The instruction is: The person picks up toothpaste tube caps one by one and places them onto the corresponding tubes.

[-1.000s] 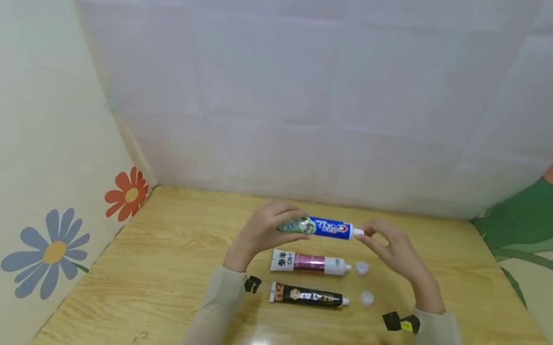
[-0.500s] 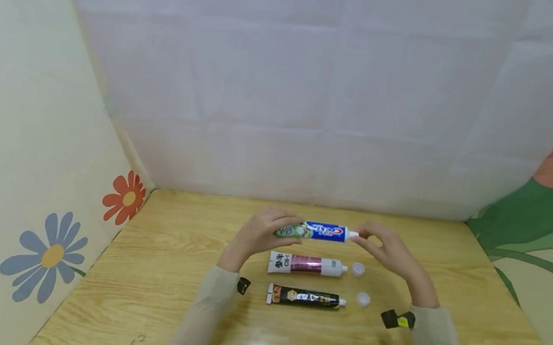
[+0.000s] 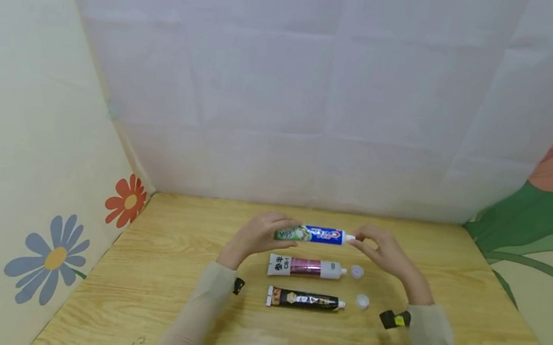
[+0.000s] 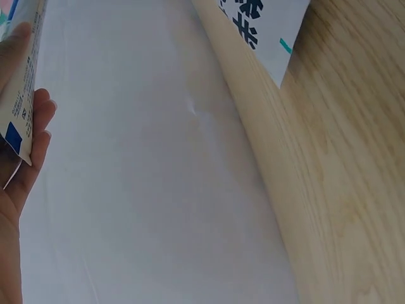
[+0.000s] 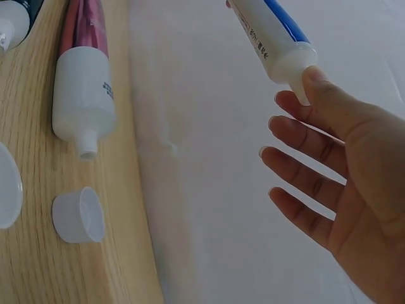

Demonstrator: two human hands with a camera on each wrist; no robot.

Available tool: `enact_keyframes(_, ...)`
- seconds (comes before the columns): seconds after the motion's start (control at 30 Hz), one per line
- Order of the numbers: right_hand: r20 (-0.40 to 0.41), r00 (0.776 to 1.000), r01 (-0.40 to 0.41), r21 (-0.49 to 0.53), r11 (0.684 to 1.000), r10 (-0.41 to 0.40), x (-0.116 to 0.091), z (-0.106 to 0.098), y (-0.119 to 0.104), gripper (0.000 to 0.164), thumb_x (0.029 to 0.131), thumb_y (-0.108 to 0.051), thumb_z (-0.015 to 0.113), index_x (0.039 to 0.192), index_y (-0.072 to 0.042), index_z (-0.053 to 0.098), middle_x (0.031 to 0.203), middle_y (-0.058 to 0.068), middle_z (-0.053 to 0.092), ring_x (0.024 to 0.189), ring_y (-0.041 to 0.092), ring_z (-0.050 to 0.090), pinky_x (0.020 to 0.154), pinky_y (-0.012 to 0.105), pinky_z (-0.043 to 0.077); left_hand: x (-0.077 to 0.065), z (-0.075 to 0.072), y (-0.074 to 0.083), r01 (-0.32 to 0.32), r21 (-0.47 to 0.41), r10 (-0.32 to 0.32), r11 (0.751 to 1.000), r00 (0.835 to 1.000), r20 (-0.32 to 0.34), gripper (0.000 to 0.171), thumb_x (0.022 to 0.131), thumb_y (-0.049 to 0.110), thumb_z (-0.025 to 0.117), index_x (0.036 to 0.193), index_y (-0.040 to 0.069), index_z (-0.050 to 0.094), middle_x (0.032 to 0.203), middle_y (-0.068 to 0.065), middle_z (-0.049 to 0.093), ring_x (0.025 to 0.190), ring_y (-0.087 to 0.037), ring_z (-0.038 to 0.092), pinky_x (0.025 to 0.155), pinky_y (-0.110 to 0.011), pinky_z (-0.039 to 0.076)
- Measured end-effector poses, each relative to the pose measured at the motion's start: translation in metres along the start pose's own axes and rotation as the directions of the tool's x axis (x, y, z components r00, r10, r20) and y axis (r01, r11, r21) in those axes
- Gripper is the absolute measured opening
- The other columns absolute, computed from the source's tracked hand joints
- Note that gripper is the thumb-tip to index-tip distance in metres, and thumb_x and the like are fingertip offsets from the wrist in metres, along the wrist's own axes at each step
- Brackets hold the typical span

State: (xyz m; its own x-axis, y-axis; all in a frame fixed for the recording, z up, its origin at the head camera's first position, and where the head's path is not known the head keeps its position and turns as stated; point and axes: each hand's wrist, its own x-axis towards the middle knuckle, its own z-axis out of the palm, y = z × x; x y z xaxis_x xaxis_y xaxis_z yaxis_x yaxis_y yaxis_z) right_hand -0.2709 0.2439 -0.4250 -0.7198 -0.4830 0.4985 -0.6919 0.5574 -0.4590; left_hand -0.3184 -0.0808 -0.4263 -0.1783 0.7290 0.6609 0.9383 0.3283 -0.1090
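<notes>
A blue and green toothpaste tube is held level above the far part of the table, its white end to the right. My left hand grips its green end; the left wrist view shows the fingers around the tube's back. With thumb and forefinger, my right hand pinches the narrow white nozzle, while the other fingers spread apart from it. Nearer me lie a white and pink toothpaste tube and a black toothpaste tube, both with bare nozzles facing right.
Right of the pink tube sits a white cap, and another white cap lies by the black tube. The wood-grain table meets a white cloth backdrop at the back and a flower-printed panel on the left.
The head view has shifted slightly, so hands and tubes appear a little lower and further left. Both hands keep their hold on the blue and green tube; the things on the table stay put.
</notes>
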Motion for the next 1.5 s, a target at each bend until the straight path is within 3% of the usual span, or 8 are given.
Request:
enact_keyframes(0.13,0.013,1.000,-0.019,0.000,1.000,0.019,0.001,0.002,0.006,0.013,0.088,-0.014,0.062,0.101,-0.012,0.065,0.090,-0.004,0.064,0.084,0.010,0.058,0.075,0.042,0.053,-0.002,0.004,-0.004,0.010,0.002,-0.011,1.000,1.000,0.026,0.055,0.069,0.029,0.079,0.116,0.008,0.062,0.105,-0.006,0.068,0.093,-0.016,0.064,0.090,-0.024,0.049)
enact_keyframes(0.37,0.030,0.999,-0.020,-0.007,1.000,0.020,0.003,0.005,0.016,0.013,0.088,-0.014,0.062,0.101,-0.010,0.065,0.090,-0.003,0.064,0.083,0.010,0.058,0.074,0.031,0.053,-0.006,0.010,-0.014,0.022,-0.024,-0.020,0.999,0.996,0.086,0.053,0.076,0.034,0.073,0.121,0.010,0.060,0.109,-0.004,0.066,0.097,-0.014,0.062,0.092,-0.024,0.048)
enact_keyframes(0.53,0.045,0.998,-0.041,-0.010,0.999,0.042,0.004,0.006,0.021,0.014,0.089,-0.017,0.061,0.101,-0.010,0.065,0.090,-0.002,0.064,0.084,0.012,0.059,0.077,0.038,0.053,-0.007,0.013,-0.020,0.023,-0.044,-0.018,0.999,0.993,0.119,0.051,0.082,0.041,0.067,0.122,0.011,0.058,0.111,-0.002,0.065,0.099,-0.012,0.061,0.094,-0.024,0.046)
enact_keyframes(0.9,0.108,0.983,-0.148,-0.035,0.988,0.151,0.005,0.011,0.034,0.021,0.093,-0.026,0.056,0.106,-0.012,0.064,0.092,-0.002,0.063,0.086,0.014,0.059,0.082,0.041,0.051,-0.009,0.020,-0.027,0.083,-0.021,-0.077,0.996,0.975,0.207,0.054,0.076,0.034,0.075,0.122,0.011,0.059,0.111,-0.002,0.065,0.100,-0.013,0.060,0.094,-0.029,0.047)
enact_keyframes(1.27,0.156,0.971,-0.170,-0.068,0.983,0.178,0.010,0.012,0.045,0.024,0.093,-0.031,0.055,0.107,-0.012,0.062,0.093,-0.002,0.063,0.084,0.013,0.057,0.075,0.033,0.050,-0.014,0.028,-0.036,0.111,-0.021,-0.101,0.994,0.961,0.257,0.055,0.076,0.034,0.075,0.123,0.011,0.058,0.114,-0.002,0.064,0.102,-0.015,0.060,0.097,-0.033,0.045)
enact_keyframes(1.37,0.170,0.970,-0.166,-0.071,0.984,0.176,0.011,0.013,0.047,0.026,0.094,-0.032,0.053,0.108,-0.011,0.062,0.092,-0.002,0.062,0.084,0.013,0.056,0.074,0.033,0.050,-0.014,0.028,-0.036,0.127,-0.020,-0.117,0.992,0.953,0.280,0.054,0.077,0.035,0.074,0.124,0.011,0.058,0.115,-0.002,0.064,0.103,-0.015,0.060,0.097,-0.034,0.045)
enact_keyframes(1.5,0.170,0.975,-0.130,-0.086,0.988,0.143,0.012,0.016,0.051,0.027,0.095,-0.031,0.052,0.106,-0.009,0.062,0.090,-0.001,0.063,0.081,0.013,0.057,0.071,0.033,0.050,-0.014,0.028,-0.037,0.173,-0.007,-0.161,0.985,0.929,0.334,0.053,0.080,0.038,0.071,0.125,0.013,0.057,0.116,-0.002,0.063,0.104,-0.015,0.060,0.097,-0.034,0.045)
